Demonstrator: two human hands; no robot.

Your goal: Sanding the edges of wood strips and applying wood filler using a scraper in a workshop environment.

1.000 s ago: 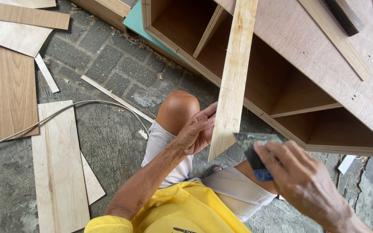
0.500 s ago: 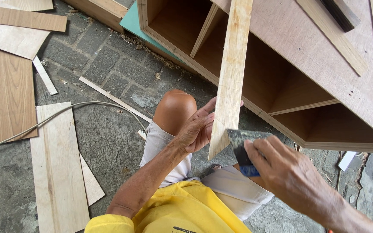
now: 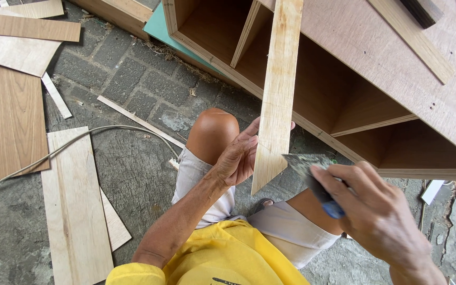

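My left hand (image 3: pixel 240 154) grips a long pale wooden plank (image 3: pixel 276 95) near its lower, angle-cut end, and the plank leans up across a plywood cabinet (image 3: pixel 376 68). My right hand (image 3: pixel 378 214) holds a scraper (image 3: pixel 312 171) with a blue handle and a dark, smeared blade. The blade's edge sits just right of the plank's lower edge, close to it or touching it. My bare knee (image 3: pixel 215 129) is right under the left hand.
Several plywood offcuts (image 3: pixel 11 116) and a long board (image 3: pixel 75 206) lie on the stone paving at left. A pale cable (image 3: pixel 69 142) runs across them. Thin strips (image 3: pixel 133 119) lie near my knee. A wooden batten (image 3: pixel 418 45) rests on the cabinet top.
My right hand slid the scraper up against the plank's lower edge, then drew it slightly down and right. The left hand and the plank stayed nearly still.
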